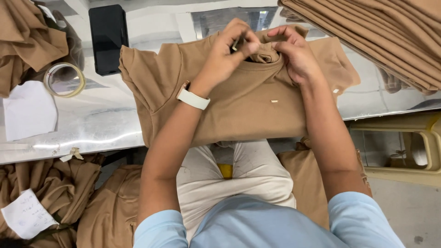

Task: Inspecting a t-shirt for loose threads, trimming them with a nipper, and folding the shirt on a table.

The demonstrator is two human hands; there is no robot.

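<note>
Your left hand (227, 53) is closed in a pinch grip on a small dark tool (235, 44), too small to tell what kind, with the fingertips pressed down at the collar (265, 54) of the tan garment (239, 101). Your right hand (294, 53) is closed too, its thumb and fingers gripping the bunched collar fabric from the other side, so both hands meet just above the neck opening. A white wristwatch (193, 98) sits on your left wrist.

The garment lies flat on the shiny metal bench (92, 124) right in front of you, its collar away from you and its lower edge hanging just over the bench's near edge above your lap. A small metal tag (274, 100) shows on its front, below your right hand.

To your left on the bench lie a black phone (108, 39), a roll of clear tape (65, 79) and a white sheet of paper (30, 110), with a heap of tan cloth (25, 41) in the far left corner. At the far right, a stack of folded tan garments (381, 36) rests on the bench. Below the bench edge on your left, more tan garments (69, 197) are piled up, with a written paper slip (26, 215) lying on them.
</note>
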